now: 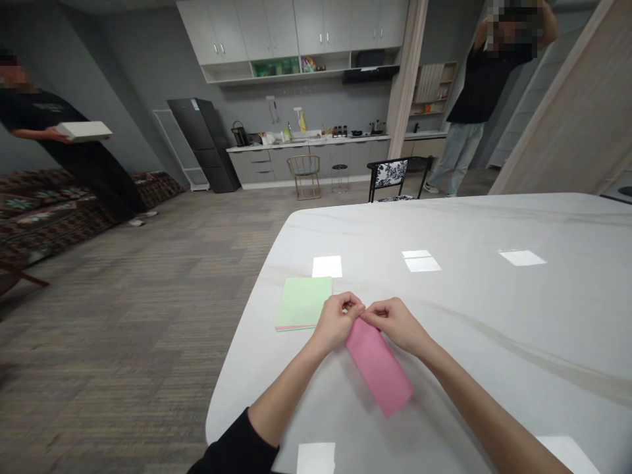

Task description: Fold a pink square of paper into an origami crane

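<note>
A strip of pink paper (379, 368), apparently folded, slants down toward me over the white table. At its far end my left hand (340, 317) pinches the paper between thumb and fingers. My right hand (395, 321) is closed on the same end, its fingertips almost touching those of the left. The fingers hide the paper's far edge. Just beyond my left wrist lies a stack of coloured paper (303, 301), light green on top with a pink edge showing below.
The glossy white table (494, 316) has rounded corners and bright light reflections. A patterned chair (395, 176) stands at its far side. One person (54, 125) at left holds a white box (85, 131); another person (481, 92) stands at back right with raised arms.
</note>
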Demonstrator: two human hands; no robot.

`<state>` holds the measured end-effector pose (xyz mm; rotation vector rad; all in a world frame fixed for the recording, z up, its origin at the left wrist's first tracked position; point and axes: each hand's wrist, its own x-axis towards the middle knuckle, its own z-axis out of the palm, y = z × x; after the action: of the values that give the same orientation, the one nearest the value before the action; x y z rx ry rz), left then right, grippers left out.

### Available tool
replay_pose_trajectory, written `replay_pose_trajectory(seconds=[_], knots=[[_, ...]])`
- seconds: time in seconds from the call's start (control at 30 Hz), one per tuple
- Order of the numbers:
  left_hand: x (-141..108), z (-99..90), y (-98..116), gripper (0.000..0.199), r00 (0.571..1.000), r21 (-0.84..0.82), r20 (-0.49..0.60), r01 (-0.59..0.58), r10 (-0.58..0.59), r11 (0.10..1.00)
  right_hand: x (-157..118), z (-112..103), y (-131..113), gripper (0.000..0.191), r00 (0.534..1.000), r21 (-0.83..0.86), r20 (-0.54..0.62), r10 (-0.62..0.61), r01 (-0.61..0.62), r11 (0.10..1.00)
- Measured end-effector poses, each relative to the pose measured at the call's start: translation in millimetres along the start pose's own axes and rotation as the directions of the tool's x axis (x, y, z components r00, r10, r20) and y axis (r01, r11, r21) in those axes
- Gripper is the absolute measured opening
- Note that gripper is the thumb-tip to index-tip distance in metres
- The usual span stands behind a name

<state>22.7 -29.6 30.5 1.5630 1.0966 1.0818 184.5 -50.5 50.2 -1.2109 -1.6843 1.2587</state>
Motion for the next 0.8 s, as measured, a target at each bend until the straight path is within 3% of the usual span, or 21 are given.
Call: replay_pose_trajectory(seconds=[0.1,0.2,0.3,0.4,0.5,0.6,0.67,0.73,0.8], knots=[[4,-5.5,-1,0.013,0.985,-0.002,-0.171,-0.004,0.003,1.000,0,-3,1,0.035,0.999,-0.013,0.019,0.045,-0.044,0.999],[9,-18.2,-3,0.017,0.932,-0.087,-0.361,-0.013,-0.019,0.996,0,-10,2,0.029,0.996,-0.031,0.045,0.080,-0.079,0.996],[10,-27.7,-6,0.021,0.910,-0.148,-0.411,0.003,-0.064,0.989,1,-22,3,0.025,0.996,-0.007,-0.039,0.076,-0.077,0.997],[7,-29.7,-8,0.027,0.950,-0.209,-0.265,0.113,-0.168,0.971,3,-34,5,0.020,0.968,0.155,-0.222,0.118,-0.085,0.984],[2,-29.3,-2,0.029,0.970,-0.212,-0.063,0.218,-0.236,0.953,1,-42,3,0.034,0.932,0.180,-0.346,0.105,-0.044,0.983],[-2,-27.6,9,0.032,0.989,-0.231,-0.035,0.135,-0.147,0.963,-3,-40,-1,0.044,0.983,0.157,-0.178,0.039,-0.011,0.988],[-6,-23.3,13,0.040,0.973,-0.230,0.181,0.181,-0.141,0.956,-6,-34,-4,0.045,0.998,0.131,-0.059,0.007,0.001,0.991],[-10,-15.7,14,0.036,0.944,-0.192,0.298,0.206,-0.143,0.960,-6,-27,-5,0.045,0.996,0.072,-0.093,-0.010,0.017,0.997],[-14,-6.4,12,0.032,0.954,-0.217,0.263,0.202,-0.142,0.955,-5,-22,-5,0.048,0.978,0.077,-0.208,-0.020,0.037,0.996]])
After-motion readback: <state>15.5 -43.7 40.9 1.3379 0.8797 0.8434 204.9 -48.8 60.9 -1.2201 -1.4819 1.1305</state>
